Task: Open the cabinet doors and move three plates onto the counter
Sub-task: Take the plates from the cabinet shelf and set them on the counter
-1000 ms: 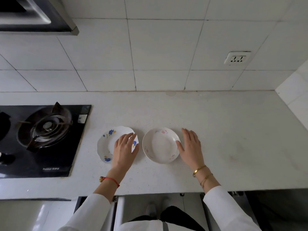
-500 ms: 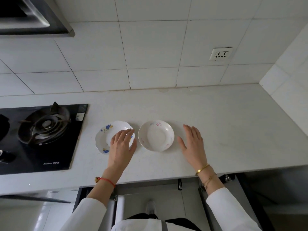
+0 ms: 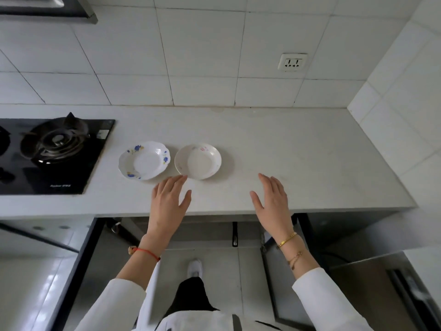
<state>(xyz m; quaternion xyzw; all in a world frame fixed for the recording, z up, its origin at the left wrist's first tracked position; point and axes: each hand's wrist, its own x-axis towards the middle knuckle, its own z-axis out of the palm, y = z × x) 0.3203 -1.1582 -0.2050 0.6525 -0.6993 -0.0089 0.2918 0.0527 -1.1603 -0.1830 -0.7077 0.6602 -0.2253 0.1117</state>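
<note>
Two plates rest side by side on the white counter (image 3: 298,158): a white plate with blue flowers (image 3: 144,160) on the left and a cream plate with faint pink flowers (image 3: 198,161) on the right. My left hand (image 3: 170,201) hovers open just in front of them, fingertips near the cream plate's front rim, holding nothing. My right hand (image 3: 272,201) is open over bare counter to the right of the plates. Below the counter edge the cabinet doors stand open, the left door (image 3: 71,263) and the right door (image 3: 279,278) swung outwards. The cabinet's inside is not visible.
A black gas hob (image 3: 52,154) with a burner fills the counter's left end. A tiled wall with a socket (image 3: 292,62) runs behind, and a side wall (image 3: 401,103) closes the right end. A range hood (image 3: 47,8) hangs top left. A steel appliance (image 3: 393,283) stands lower right.
Both hands have come off the plates and drawn back toward the counter's front edge. The view has pulled back and tilted down, showing the open cabinet doors.
</note>
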